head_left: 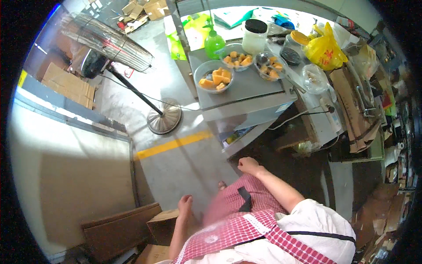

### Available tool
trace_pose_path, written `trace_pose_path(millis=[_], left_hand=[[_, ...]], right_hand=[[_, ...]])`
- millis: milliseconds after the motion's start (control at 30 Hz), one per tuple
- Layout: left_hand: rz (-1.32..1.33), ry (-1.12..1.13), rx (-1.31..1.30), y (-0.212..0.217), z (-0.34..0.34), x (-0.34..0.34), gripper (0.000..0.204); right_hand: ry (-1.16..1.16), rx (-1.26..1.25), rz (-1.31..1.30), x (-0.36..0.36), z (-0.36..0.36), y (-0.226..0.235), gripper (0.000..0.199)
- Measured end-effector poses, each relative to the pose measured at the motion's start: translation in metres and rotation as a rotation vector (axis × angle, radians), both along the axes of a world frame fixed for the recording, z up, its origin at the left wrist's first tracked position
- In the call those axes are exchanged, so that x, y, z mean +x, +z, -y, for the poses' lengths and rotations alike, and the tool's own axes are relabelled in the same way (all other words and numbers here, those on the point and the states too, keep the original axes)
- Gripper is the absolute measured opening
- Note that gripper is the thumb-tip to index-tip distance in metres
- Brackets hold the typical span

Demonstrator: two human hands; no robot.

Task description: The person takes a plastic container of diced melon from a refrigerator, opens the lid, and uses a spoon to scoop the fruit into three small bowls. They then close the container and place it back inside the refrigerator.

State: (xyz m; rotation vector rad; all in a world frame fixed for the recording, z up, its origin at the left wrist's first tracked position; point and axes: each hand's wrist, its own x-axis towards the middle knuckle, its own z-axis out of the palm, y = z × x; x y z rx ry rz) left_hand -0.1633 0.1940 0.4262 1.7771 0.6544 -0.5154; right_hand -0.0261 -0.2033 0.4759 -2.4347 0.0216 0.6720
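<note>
My left hand point(185, 205) hangs beside the red checked apron point(233, 207), its fingers loosely curled with nothing seen in them. In front of the apron is my right hand point(249, 166), its fingers folded in and no object showing. Both hands are apart from the grey cabinet point(246, 97) ahead. On its top stand a clear bowl point(214, 77) of orange fruit chunks, a second such bowl point(238, 57) behind it, and a third clear container point(269, 66) with orange chunks and darker pieces. A green pump bottle point(214, 45) stands by the bowls.
A standing heater or fan point(110, 42) on a round base point(164, 116) is at the left. Behind the bowls are a black-lidded jar point(255, 36) and a yellow plastic bag point(325, 49). Cardboard boxes point(121, 229) lie at lower left. A white cable point(288, 119) hangs right of the cabinet.
</note>
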Motion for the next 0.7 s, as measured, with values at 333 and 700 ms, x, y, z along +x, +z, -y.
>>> trace_pose_path(millis=[333,700], left_hand=[[0.096,0.138,-0.364,0.149,0.140,0.096,0.022],[-0.068,0.125,-0.311,0.193,0.240,0.192,0.033]], right_hand=[[-0.127,0.249,0.088,0.040,0.184,0.148,0.022],[-0.402,0.378,0.222,0.075,0.273,0.181,0.019]])
